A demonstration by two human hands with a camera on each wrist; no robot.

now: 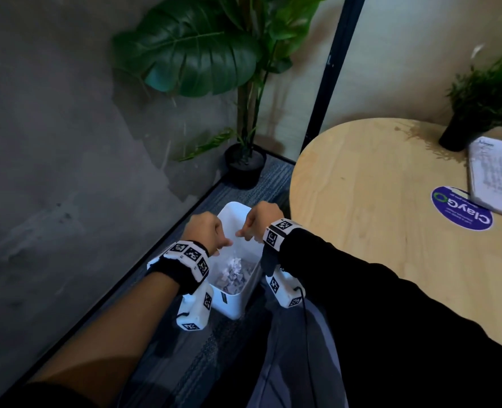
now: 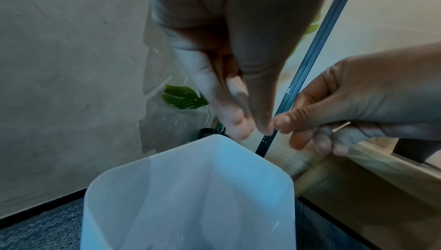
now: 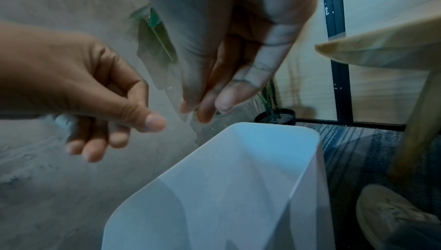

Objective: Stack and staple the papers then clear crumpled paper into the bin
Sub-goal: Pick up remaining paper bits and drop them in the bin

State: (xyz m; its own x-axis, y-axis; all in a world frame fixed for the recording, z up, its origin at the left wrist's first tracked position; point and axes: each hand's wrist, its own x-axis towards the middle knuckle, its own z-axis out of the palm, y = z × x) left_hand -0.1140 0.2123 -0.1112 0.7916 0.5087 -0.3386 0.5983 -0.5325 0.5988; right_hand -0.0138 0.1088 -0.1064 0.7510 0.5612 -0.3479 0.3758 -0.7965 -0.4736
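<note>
Where carpet meets wall, the bin stands.

Dim, bluish light; wrist views blurred, edges warped

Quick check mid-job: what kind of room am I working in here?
Probably an office or meeting corner: a round wooden table with printed papers, potted plants on grey carpet, and a white bin of crumpled paper beside the table.

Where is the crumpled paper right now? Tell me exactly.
In the head view, the crumpled paper lies inside the white bin on the floor, left of the round table, below both hands.
</note>
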